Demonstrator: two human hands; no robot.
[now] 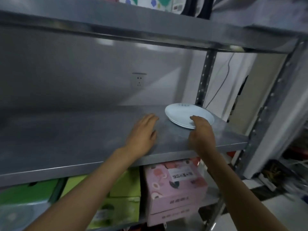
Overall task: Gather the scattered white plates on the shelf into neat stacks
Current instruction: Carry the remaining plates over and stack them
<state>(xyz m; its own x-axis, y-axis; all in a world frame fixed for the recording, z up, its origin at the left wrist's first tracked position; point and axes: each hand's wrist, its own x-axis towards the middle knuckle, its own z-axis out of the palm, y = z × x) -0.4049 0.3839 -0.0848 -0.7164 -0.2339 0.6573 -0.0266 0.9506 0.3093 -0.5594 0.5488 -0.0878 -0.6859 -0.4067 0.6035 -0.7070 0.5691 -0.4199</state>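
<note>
Both forearms reach in over the shelf [66,130]: right hand [200,130] grip curls on the near rim of the white plates [183,114] stacked at right-rear, probably squaring them, left hand [143,130] released, flat, likely bracing

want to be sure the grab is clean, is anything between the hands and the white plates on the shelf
Nothing visible stands in the way. The right hand already touches the near rim of the white plates, stacked at the right end of the shelf. The left hand lies flat on bare shelf just left of them, with only open metal between.
</note>
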